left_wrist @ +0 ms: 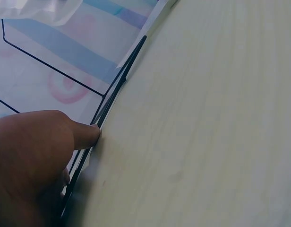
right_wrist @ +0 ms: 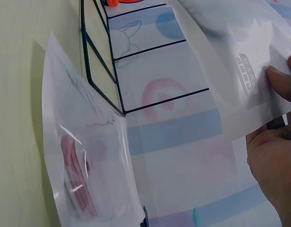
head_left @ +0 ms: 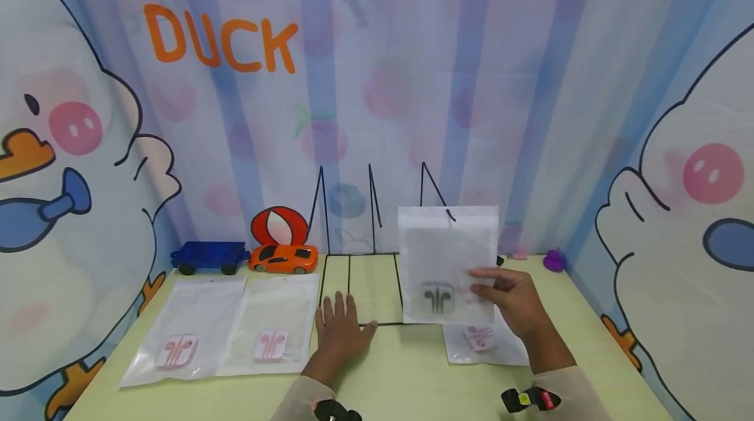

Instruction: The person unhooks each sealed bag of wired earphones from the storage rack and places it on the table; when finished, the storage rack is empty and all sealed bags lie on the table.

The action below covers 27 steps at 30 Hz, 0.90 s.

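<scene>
A black wire rack (head_left: 373, 255) with upright hooks stands at the middle of the table. My left hand (head_left: 341, 331) lies on its base with fingers spread, and in the left wrist view the thumb touches the front wire. My right hand (head_left: 518, 300) pinches the lower right edge of a white plastic pouch (head_left: 448, 244). Dark earphones (head_left: 438, 298) in a clear case show inside it. The tip of the right hook pokes out in front of the pouch's top edge, apparently through its hole. Behind and below lies another pouch (head_left: 495, 349) with pink earphones (head_left: 480, 337).
Two white pouches (head_left: 200, 296) with pink earphones (head_left: 177, 350) lie side by side at the left. Behind them are a blue toy wagon (head_left: 209, 256) and an orange toy car (head_left: 284, 258). A small purple toy (head_left: 554, 260) sits at the back right. Printed curtains border the table.
</scene>
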Tool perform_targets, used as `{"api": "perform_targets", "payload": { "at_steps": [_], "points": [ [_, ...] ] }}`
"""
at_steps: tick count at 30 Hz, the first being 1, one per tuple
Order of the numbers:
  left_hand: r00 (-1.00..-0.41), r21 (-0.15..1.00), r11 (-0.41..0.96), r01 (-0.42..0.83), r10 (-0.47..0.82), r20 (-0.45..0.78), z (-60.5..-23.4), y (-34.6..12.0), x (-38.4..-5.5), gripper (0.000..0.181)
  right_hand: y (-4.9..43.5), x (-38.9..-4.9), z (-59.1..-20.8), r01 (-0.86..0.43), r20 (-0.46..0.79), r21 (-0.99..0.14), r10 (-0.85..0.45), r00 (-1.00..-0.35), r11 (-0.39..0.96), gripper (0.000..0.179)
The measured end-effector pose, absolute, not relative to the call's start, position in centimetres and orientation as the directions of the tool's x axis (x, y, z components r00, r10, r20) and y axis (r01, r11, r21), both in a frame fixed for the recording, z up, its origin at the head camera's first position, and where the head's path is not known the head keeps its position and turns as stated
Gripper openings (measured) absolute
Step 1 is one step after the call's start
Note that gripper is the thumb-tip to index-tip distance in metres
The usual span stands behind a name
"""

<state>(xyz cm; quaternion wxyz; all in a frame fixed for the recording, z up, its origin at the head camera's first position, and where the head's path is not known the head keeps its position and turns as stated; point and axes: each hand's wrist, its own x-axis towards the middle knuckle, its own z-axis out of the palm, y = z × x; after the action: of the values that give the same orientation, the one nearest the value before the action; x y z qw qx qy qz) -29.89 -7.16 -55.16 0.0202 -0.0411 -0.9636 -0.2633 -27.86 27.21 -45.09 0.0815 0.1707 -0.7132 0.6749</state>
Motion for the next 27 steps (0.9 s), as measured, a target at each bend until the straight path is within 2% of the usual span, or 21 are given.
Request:
{"api": "perform_targets", "payload": {
  "at_steps": [13, 27],
  "points": [
    [-0.996, 0.499, 0.862, 0.092, 0.072, 0.059, -55.4, -7.3, -29.8, 0.089, 27.8, -27.0, -45.8, -0.441, 0.462, -0.886, -0.210, -0.862, -0.140, 0.044],
    [-0.997, 0.488, 0.869, 0.080, 0.067, 0.044, -55.3, -7.2, -30.1, 0.089, 27.9, -26.2, -46.2, -0.485, 0.522, -0.850, -0.209, -0.827, -0.205, 0.050]
  ]
}}
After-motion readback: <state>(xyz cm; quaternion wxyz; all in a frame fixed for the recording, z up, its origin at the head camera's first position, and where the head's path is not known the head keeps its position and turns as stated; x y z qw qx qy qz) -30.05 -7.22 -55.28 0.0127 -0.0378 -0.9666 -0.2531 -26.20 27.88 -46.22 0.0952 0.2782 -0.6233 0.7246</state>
